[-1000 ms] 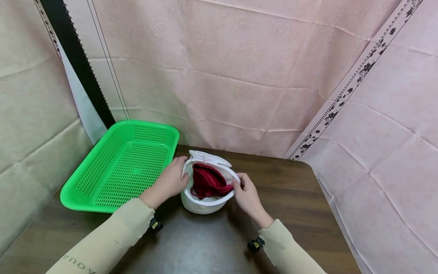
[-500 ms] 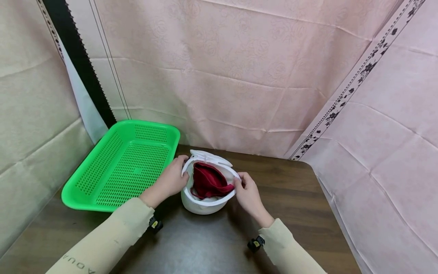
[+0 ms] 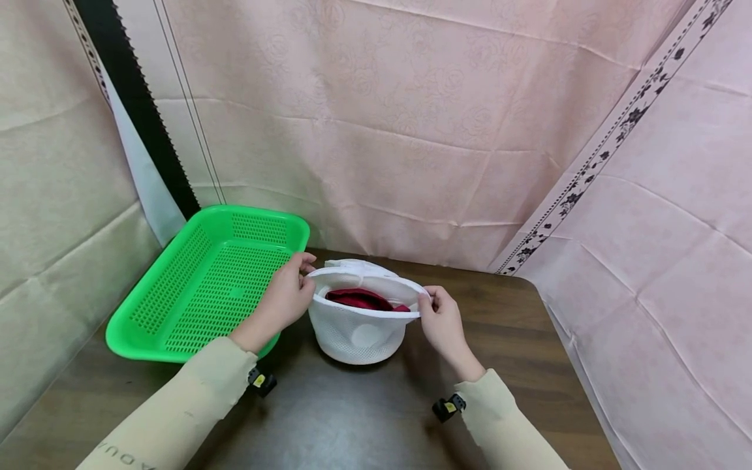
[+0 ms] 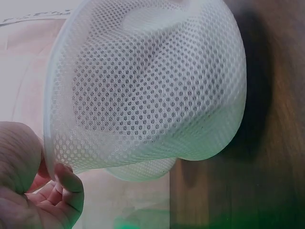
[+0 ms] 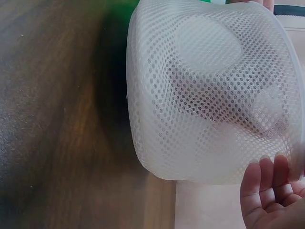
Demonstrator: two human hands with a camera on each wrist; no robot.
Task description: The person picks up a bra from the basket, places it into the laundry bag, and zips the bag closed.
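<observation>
A white mesh laundry bag (image 3: 360, 338) stands on the table, its mouth spread wide between the hands. Red cloth (image 3: 360, 299) lies inside, only its upper part showing over the near rim. My left hand (image 3: 282, 294) pinches the left side of the rim; in the left wrist view, the thumb and curled fingers (image 4: 69, 191) close on the edge. On the opposite side my right hand (image 3: 443, 329) pinches the rim, and the right wrist view has its fingers (image 5: 267, 183) against the mesh. A white flap (image 3: 358, 265) folds back behind the mouth.
A green perforated basket (image 3: 147, 352) stands on the brown wooden table (image 3: 499, 365) just left of the bag, under the left forearm's far side. Pale patterned cloth (image 3: 411, 163) hangs behind and along both sides of the table.
Both hands have moved apart, stretching the bag's mouth wider. The rim has risen and tilted, so the mesh front shows more and the red cloth less.
</observation>
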